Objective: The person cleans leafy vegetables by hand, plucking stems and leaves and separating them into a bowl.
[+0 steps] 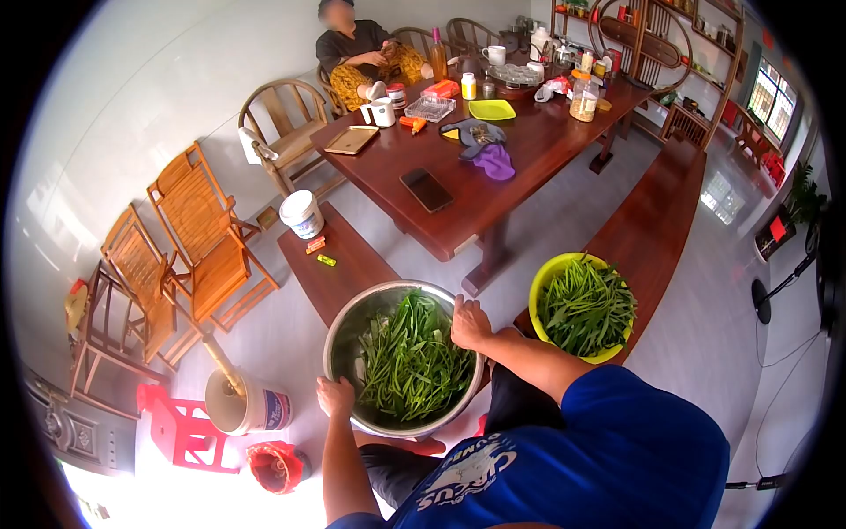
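Note:
A large metal basin (338, 339) holds leafy green vegetables (414, 357) and is right in front of me. My left hand (336, 397) grips its rim at the lower left, fingers wrapped over the edge. On the upper right of the same rim, my right hand (471, 324) is closed on the metal. To the right of the basin, a yellow-green basin (539, 280) with more green vegetables (589, 307) rests on a wooden bench.
A wooden table (370, 181) bears a phone (426, 189), jars and cups. Another person (352, 48) sits behind it. A white tub (301, 214) stands on the left bench (348, 264). At lower left are a bucket (247, 404), a red stool (181, 432) and wooden chairs (207, 247).

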Action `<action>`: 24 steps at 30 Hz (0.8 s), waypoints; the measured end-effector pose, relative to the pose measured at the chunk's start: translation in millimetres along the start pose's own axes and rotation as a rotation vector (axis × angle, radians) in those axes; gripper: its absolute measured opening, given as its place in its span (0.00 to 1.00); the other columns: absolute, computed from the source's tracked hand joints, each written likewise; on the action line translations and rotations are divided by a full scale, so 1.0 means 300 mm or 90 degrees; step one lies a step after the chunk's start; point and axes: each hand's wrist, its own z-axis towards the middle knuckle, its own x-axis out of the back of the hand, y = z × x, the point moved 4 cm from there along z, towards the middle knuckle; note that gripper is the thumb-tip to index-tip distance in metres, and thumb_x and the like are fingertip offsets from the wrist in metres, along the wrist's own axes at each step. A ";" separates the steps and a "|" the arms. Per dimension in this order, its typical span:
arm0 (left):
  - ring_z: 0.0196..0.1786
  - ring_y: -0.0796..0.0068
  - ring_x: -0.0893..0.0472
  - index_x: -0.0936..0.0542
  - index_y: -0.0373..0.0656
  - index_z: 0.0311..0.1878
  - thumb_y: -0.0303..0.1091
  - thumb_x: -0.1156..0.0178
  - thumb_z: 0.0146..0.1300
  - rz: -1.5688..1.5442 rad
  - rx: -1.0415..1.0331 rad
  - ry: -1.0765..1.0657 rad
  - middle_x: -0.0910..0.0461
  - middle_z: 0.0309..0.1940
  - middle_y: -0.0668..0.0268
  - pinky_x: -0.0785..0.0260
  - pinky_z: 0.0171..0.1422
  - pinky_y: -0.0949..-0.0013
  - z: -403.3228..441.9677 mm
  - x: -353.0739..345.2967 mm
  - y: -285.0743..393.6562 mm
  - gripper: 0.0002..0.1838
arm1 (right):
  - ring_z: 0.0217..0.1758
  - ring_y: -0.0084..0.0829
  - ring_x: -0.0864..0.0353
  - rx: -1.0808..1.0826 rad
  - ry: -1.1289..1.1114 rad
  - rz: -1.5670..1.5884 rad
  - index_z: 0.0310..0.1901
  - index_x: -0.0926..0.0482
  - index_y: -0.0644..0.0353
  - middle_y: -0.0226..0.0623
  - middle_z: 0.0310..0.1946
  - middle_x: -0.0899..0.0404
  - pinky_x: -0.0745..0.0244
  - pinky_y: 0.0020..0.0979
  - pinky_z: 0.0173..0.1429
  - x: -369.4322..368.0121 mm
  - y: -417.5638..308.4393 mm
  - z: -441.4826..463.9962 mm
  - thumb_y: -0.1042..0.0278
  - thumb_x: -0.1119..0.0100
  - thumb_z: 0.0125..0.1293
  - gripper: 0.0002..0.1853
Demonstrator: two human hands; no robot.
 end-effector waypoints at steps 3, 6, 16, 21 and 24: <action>0.48 0.38 0.15 0.27 0.32 0.49 0.43 0.36 0.63 0.003 -0.007 0.002 0.17 0.43 0.38 0.22 0.56 0.45 0.001 -0.001 0.000 0.23 | 0.56 0.55 0.22 0.002 -0.002 -0.015 0.68 0.42 0.83 0.65 0.50 0.22 0.20 0.43 0.58 -0.009 0.004 0.002 0.71 0.38 0.55 0.41; 0.48 0.38 0.15 0.27 0.32 0.49 0.44 0.36 0.63 0.009 -0.004 0.007 0.17 0.42 0.38 0.22 0.55 0.45 0.002 -0.008 -0.007 0.23 | 0.56 0.55 0.22 0.003 -0.003 -0.011 0.68 0.42 0.83 0.65 0.51 0.22 0.20 0.43 0.59 -0.008 0.001 0.001 0.71 0.38 0.55 0.41; 0.48 0.39 0.15 0.27 0.32 0.49 0.43 0.36 0.62 0.000 -0.014 0.010 0.17 0.43 0.39 0.23 0.56 0.46 0.005 -0.017 -0.016 0.23 | 0.57 0.55 0.23 -0.003 -0.003 -0.002 0.68 0.43 0.83 0.65 0.51 0.23 0.21 0.43 0.59 -0.003 0.002 0.000 0.71 0.38 0.55 0.42; 0.49 0.40 0.15 0.27 0.32 0.48 0.43 0.35 0.62 0.005 -0.007 0.012 0.16 0.42 0.39 0.23 0.57 0.46 0.004 -0.011 -0.008 0.23 | 0.57 0.55 0.23 -0.003 -0.007 0.002 0.68 0.42 0.83 0.65 0.51 0.23 0.21 0.43 0.59 -0.001 0.000 -0.001 0.72 0.37 0.54 0.42; 0.48 0.40 0.15 0.27 0.32 0.48 0.43 0.35 0.62 0.003 -0.003 0.010 0.16 0.42 0.40 0.22 0.56 0.46 0.005 -0.007 -0.005 0.23 | 0.57 0.55 0.23 -0.006 -0.004 0.001 0.68 0.42 0.83 0.65 0.50 0.23 0.20 0.43 0.59 0.003 -0.001 -0.001 0.71 0.37 0.54 0.42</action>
